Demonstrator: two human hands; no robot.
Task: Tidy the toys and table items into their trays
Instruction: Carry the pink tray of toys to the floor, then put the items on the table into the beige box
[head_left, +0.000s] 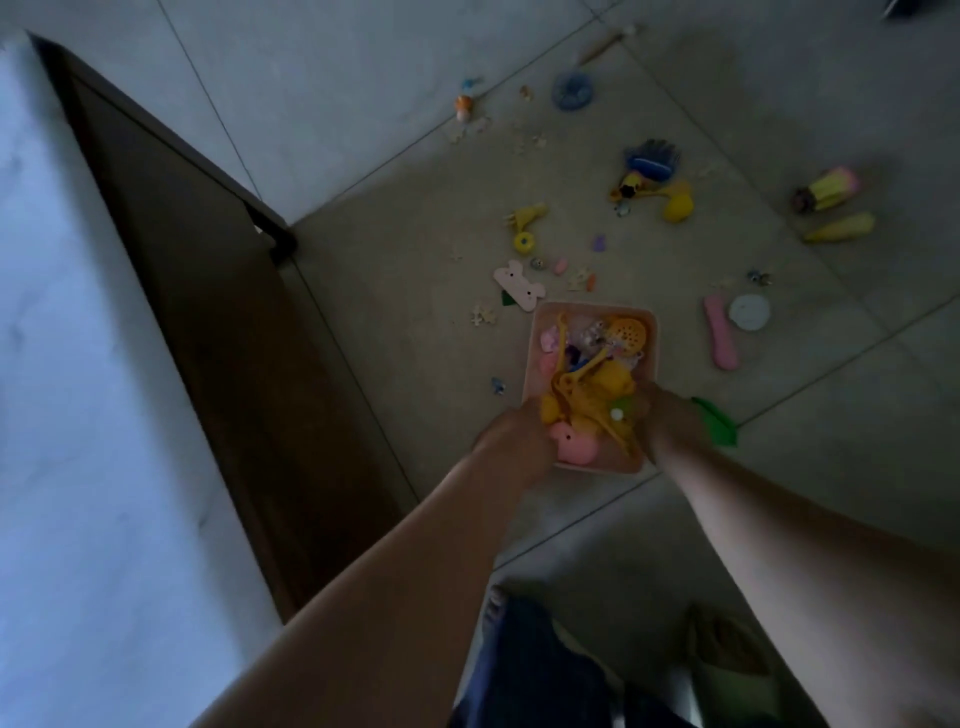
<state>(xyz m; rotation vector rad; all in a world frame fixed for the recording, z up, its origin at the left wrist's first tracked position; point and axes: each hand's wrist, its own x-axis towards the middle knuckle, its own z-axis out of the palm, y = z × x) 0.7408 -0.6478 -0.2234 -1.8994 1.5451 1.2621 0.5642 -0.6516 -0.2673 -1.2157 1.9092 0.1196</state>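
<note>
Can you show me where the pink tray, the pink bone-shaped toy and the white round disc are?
pink tray (540, 332): head view, left wall.
pink bone-shaped toy (518, 286): head view, its middle.
white round disc (749, 312): head view, its centre.

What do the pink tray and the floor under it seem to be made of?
The pink tray looks like moulded plastic with a matte finish: one even colour, rounded corners, thin upright rim. The floor looks like pale ceramic or stone tile with a dull sheen, judging by the straight grout lines crossing it. Dim light leaves both uncertain.
</note>
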